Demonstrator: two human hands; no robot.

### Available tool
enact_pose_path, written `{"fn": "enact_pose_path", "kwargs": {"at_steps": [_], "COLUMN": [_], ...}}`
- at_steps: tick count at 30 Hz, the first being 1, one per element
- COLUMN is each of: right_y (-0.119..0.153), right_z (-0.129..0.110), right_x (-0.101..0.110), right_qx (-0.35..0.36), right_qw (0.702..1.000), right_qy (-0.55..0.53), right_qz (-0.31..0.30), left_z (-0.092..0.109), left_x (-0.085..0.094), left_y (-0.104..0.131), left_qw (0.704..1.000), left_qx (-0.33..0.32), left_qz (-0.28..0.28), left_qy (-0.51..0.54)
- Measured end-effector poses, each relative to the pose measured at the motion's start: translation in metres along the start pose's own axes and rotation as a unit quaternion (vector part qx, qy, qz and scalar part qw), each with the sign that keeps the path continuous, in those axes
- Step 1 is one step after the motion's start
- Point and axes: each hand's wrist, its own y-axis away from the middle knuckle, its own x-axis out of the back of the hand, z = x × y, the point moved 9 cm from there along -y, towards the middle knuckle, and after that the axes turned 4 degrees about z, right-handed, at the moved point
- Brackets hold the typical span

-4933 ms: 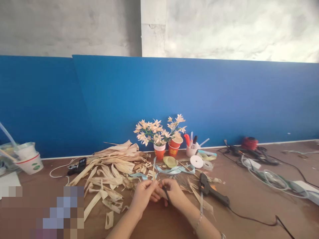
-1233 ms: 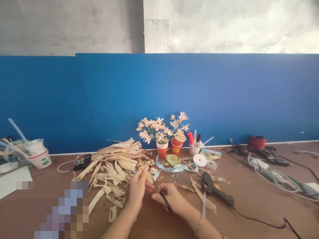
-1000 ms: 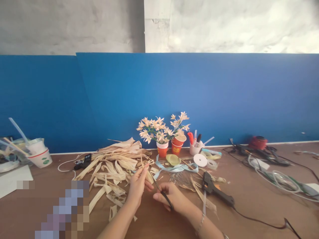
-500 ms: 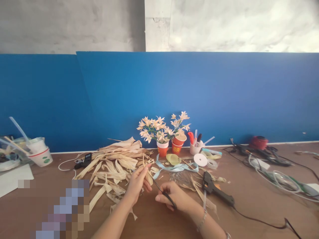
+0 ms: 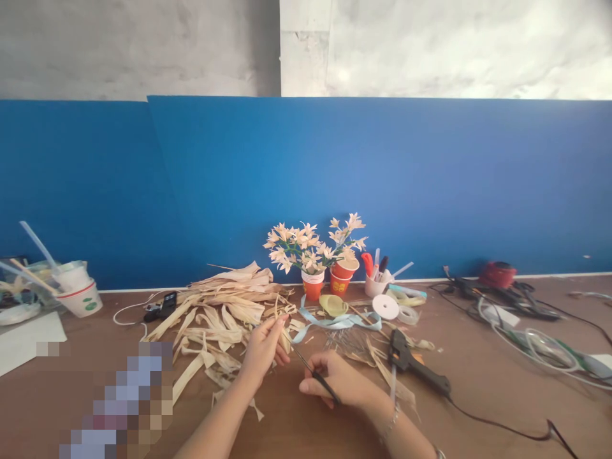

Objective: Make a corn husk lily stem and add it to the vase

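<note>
My left hand (image 5: 262,354) pinches a narrow strip of pale dried husk (image 5: 276,307) between thumb and fingers, its tip pointing up. In my right hand (image 5: 335,377) is a pair of scissors (image 5: 303,361) with dark handles, the fingers wrapped round the grips. The blades point up and left, with their tips close to the left fingers and the strip. Whether the blades touch the strip I cannot tell. Just beyond and left of the left hand lies a heap of dried husks (image 5: 234,290).
Pale artificial flowers (image 5: 301,241) stand in red paper cups (image 5: 313,288) at the back. Light blue ribbon (image 5: 354,320), a white spool (image 5: 385,307) and a cup of pens (image 5: 374,285) lie near. A glue gun (image 5: 415,363) rests right, its cord trailing. Cables (image 5: 530,338) lie far right.
Both hands keep almost the same place and hold. The husk piece beside the left fingers and the scissor tips have shifted very slightly; the whole view has moved a little.
</note>
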Motion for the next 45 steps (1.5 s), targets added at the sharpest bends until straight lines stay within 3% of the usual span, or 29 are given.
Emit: {"fn": "enact_pose_path", "kwargs": {"at_steps": [19, 45], "right_y": [0.001, 0.000], "right_z": [-0.005, -0.006], "right_x": [0.006, 0.008], "right_qx": [0.027, 0.034], "right_qw": [0.993, 0.987], "right_qy": [0.107, 0.142], "right_qz": [0.045, 0.059], "left_z": [0.004, 0.008], "left_x": [0.011, 0.007], "left_y": [0.006, 0.009], "left_qw": [0.997, 0.997], "left_qx": [0.023, 0.036], "left_qz": [0.067, 0.057], "left_qy": [0.015, 0.045]}}
